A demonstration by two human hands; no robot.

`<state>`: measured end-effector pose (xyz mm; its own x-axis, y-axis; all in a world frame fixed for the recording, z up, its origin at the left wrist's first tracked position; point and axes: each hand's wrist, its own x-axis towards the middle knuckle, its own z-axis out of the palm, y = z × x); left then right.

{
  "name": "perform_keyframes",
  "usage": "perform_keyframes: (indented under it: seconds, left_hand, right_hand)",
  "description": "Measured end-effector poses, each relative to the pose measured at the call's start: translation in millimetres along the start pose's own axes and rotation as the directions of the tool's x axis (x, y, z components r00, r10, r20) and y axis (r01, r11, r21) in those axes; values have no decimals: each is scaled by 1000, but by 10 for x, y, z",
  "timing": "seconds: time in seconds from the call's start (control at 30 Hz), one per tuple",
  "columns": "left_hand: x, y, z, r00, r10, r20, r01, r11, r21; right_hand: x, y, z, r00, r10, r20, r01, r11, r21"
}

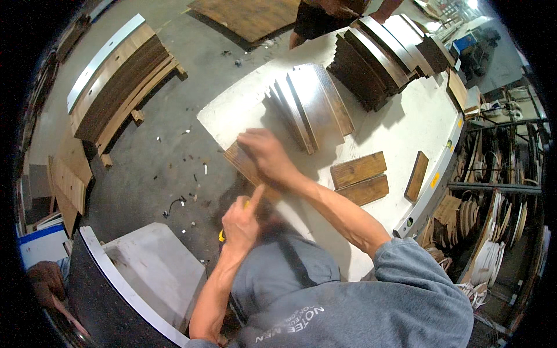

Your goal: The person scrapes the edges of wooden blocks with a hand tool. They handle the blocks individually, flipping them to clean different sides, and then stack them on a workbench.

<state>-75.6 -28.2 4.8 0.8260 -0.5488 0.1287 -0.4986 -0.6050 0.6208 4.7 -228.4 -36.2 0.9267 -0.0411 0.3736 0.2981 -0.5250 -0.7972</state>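
Observation:
At the near left corner of the white table (371,130), a brown wooden board (243,164) lies with its end reaching past the edge. Over its far end, my right hand (266,152) is closed, with the fingers curled at the board's edge. My left hand (239,225) is closed round a tool with yellow parts (222,235), close to the near end of the same board. Most of this tool is hidden in the fist, so its kind cannot be made out. Two dark-stained wooden slats (360,177) lie side by side right of my right forearm.
Stacks of curved panels (310,107) stand on the table, with larger stacks (389,58) behind. A single slat (416,176) and a long spirit level (432,182) lie toward the right edge. Curved wood (116,87) rests on the littered floor. Another person (331,14) stands across the table.

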Motion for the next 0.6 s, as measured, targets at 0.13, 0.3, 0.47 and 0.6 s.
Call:
perform_keyframes:
  seconds: [0.13, 0.3, 0.47, 0.6]
  left_hand:
    - [168, -209, -28, 995, -76, -71, 79, 996, 49]
    - [-111, 126, 97, 993, 105, 61, -110, 991, 79]
    - [-196, 133, 42, 996, 90, -14, -90, 996, 14]
    - [185, -161, -47, 990, -96, -102, 102, 993, 54]
  right_hand:
    - [-8, 3, 4, 999, -35, -15, 35, 999, 15]
    - [10, 41, 57, 998, -34, -44, 35, 999, 26]
    - [12, 48, 27, 1000, -22, -16, 22, 1000, 1]
    - [19, -7, -4, 1000, -30, -3, 30, 999, 12]
